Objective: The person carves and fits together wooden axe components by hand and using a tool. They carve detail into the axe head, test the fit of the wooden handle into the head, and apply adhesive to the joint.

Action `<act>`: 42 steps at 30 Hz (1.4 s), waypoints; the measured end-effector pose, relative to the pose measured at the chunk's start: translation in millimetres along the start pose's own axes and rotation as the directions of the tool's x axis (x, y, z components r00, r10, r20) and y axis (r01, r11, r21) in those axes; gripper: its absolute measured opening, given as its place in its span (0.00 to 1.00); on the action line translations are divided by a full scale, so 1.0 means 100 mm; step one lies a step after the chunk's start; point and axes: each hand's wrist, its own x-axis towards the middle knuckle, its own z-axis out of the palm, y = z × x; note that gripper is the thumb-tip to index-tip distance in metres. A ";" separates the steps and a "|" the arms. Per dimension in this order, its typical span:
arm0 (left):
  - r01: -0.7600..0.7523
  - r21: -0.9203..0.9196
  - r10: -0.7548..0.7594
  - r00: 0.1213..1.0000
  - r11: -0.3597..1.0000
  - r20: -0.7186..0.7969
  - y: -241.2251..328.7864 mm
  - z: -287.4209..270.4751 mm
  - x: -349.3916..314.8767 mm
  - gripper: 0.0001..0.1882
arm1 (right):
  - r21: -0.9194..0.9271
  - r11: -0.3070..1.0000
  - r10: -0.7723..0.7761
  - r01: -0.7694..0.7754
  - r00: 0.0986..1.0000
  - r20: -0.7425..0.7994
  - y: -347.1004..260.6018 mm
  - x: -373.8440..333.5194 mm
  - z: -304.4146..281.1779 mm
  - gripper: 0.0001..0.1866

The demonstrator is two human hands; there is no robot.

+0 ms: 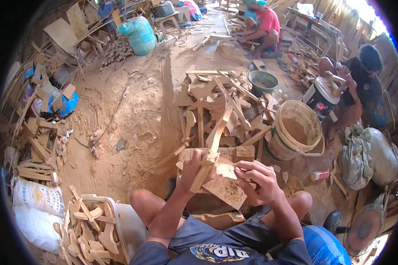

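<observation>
My left hand (pixel 192 170) is closed around a long, curved wooden piece (pixel 218 130), which slants up and away from me. A rough tan lump (pixel 210 158), like filler or paste, sits on the wood beside my fingers. Between the bent fingers of my right hand (pixel 263 179) is a thin, flat, pale scraper-like piece (pixel 227 171), its far end close to the lump. Whether it touches the wood I cannot tell. Under both hands lies a dusty wooden board (pixel 227 193), and a small wood block (pixel 245 153) rests at its far right.
Cut wood parts (pixel 203 95) pile up ahead, next to a large dusty bucket (pixel 292 137) and a dark green one (pixel 263 81). A plastic bin (pixel 119 221) of shaped pieces stands at left, a fan (pixel 365 227) at right. Two people (pixel 367 75) (pixel 267 26) sit working nearby.
</observation>
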 end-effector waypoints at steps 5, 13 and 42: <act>0.028 -0.019 -0.028 0.999 0.999 -0.026 0.02 -0.02 0.04 0.19 | 0.083 0.993 0.092 -0.080 0.985 -0.148 0.04 -0.01 0.08 0.21; -0.009 -0.053 0.012 0.998 0.999 0.055 -0.06 -0.06 0.02 0.25 | -0.010 0.998 0.057 -0.058 0.998 -0.036 -0.05 0.01 0.06 0.19; -0.044 0.047 0.036 0.989 0.998 0.146 -0.46 0.06 -0.14 0.33 | 0.084 0.990 0.111 -0.109 0.993 -0.024 0.08 -0.04 -0.04 0.22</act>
